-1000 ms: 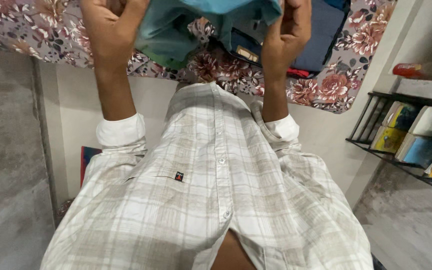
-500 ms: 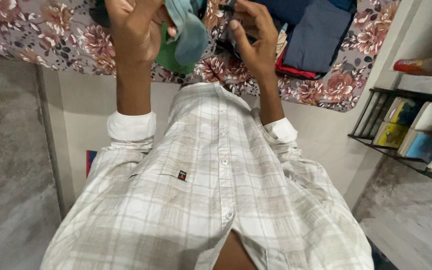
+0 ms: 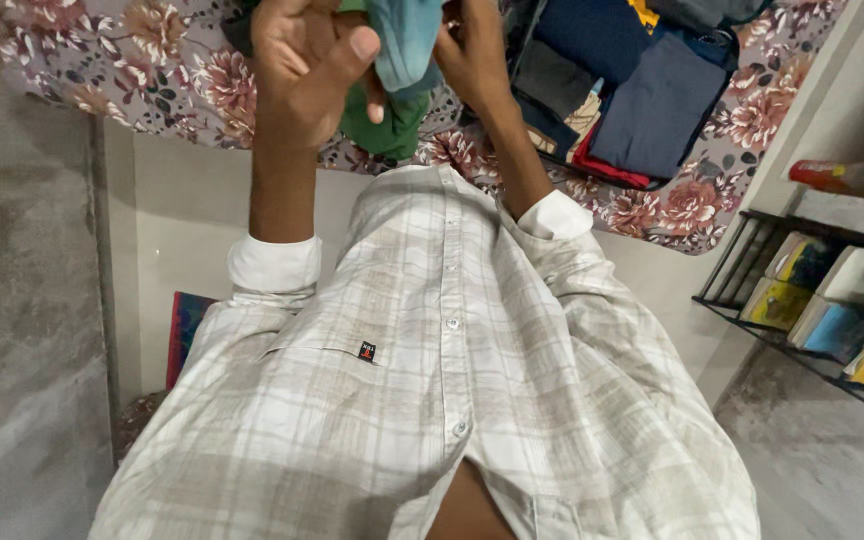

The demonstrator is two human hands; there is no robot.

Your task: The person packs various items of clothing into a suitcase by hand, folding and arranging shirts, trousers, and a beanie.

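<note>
Flowered bedding [image 3: 152,60] is stretching across the top of the frame, with folded dark clothes [image 3: 642,100] lying on it at upper right and a black wire rack of books [image 3: 812,290] standing at the right edge. At top centre we are gripping a bunched teal cloth [image 3: 407,40] with both hands, our left hand [image 3: 302,80] curling around it and a green garment [image 3: 387,125] beside it. Our right hand [image 3: 472,55] is closing on the teal cloth's other side, just above our checked shirt [image 3: 432,400].
</note>
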